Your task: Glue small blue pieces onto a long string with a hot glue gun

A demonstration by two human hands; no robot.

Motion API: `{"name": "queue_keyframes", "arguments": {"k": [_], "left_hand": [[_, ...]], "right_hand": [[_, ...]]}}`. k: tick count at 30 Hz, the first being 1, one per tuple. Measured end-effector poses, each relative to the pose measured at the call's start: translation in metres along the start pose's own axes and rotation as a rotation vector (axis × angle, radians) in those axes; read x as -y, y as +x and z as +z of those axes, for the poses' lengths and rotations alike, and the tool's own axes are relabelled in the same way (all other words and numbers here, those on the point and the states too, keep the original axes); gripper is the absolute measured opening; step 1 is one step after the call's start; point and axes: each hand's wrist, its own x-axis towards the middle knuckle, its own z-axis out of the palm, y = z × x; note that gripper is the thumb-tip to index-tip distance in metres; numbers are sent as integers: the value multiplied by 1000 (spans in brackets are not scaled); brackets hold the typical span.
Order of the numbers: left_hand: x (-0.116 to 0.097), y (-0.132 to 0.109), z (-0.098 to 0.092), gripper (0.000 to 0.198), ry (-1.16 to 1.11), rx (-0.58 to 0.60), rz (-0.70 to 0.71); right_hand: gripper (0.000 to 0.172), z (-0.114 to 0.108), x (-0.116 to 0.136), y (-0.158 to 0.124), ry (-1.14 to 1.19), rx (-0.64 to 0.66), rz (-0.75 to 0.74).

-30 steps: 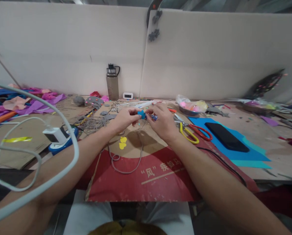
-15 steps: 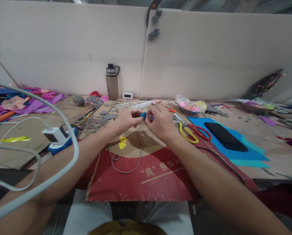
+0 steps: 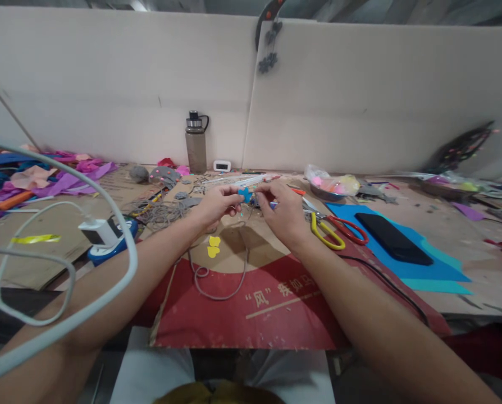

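Observation:
A small blue star (image 3: pixel 245 194) is pinched between the thumb and fingers of my left hand (image 3: pixel 218 205), above the cardboard sheet. Close by on the right, my right hand (image 3: pixel 282 213) has its thumb and forefinger drawn together beside the star; whatever they hold is too small to make out. A thin grey cord (image 3: pixel 221 297) hangs below the hands and loops over the red part of the cardboard (image 3: pixel 209 328). Left of the cord lie two yellow cut-out shapes (image 3: pixel 213 247).
Scissors (image 3: pixel 327 231) with yellow and red handles lie right of my right hand, near a black phone (image 3: pixel 392 238) on blue sheets (image 3: pixel 436 269). Tangled grey cord (image 3: pixel 162 210) lies left. A bottle (image 3: pixel 196 146) stands behind. A white cable (image 3: pixel 128 247) arcs over my left arm.
The blue star has turned so its flat face shows in my left hand. My right fingers have moved slightly away from it to the right. The view has shifted a little.

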Motion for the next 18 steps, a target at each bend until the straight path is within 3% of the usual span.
{"name": "queue_keyframes", "arguments": {"k": [3,8,13,18], "left_hand": [[1,0,0,7,18,1,16],[7,2,-1,12,163,43,159],[8,0,0,17,221,55,210],[5,-2,0,24,237,122,164]], "right_hand": [[9,0,-3,0,54,-12,72],[19,4,-10,3,175,8,223],[16,6,-11,4,152,162,196],[12,3,-5,2,83,144,141]]}}
